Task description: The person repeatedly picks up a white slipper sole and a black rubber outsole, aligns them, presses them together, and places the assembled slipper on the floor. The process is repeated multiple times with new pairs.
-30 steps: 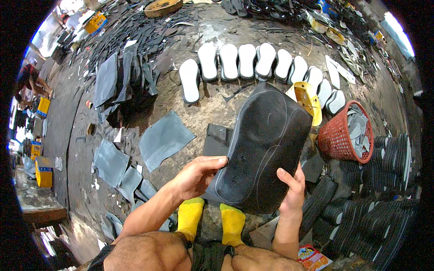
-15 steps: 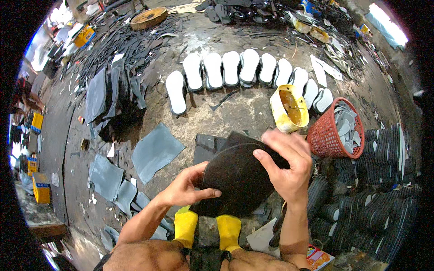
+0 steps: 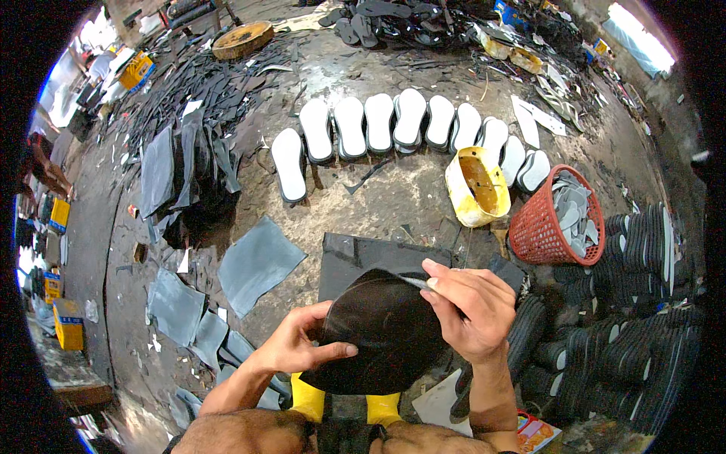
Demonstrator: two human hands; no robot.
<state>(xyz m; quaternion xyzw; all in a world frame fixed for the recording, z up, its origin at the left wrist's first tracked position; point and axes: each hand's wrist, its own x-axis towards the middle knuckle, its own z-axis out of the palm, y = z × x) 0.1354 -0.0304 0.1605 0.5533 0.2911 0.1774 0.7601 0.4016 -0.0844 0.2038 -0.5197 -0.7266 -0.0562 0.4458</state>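
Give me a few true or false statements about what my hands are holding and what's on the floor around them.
1. Both hands hold the dark curved rubber sheet. True: left hand, right hand.
2. The red plastic basket is empty. False: it holds grey cut pieces.
3. The white shoe soles lie in a row on the floor. True.
4. The yellow plastic tub sits left of the left hand. False: it lies right of it, beside the basket.

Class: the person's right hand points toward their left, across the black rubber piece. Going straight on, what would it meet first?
Probably the black rubber piece that the right hand already grips; beyond it, the left hand. Depth is unclear.
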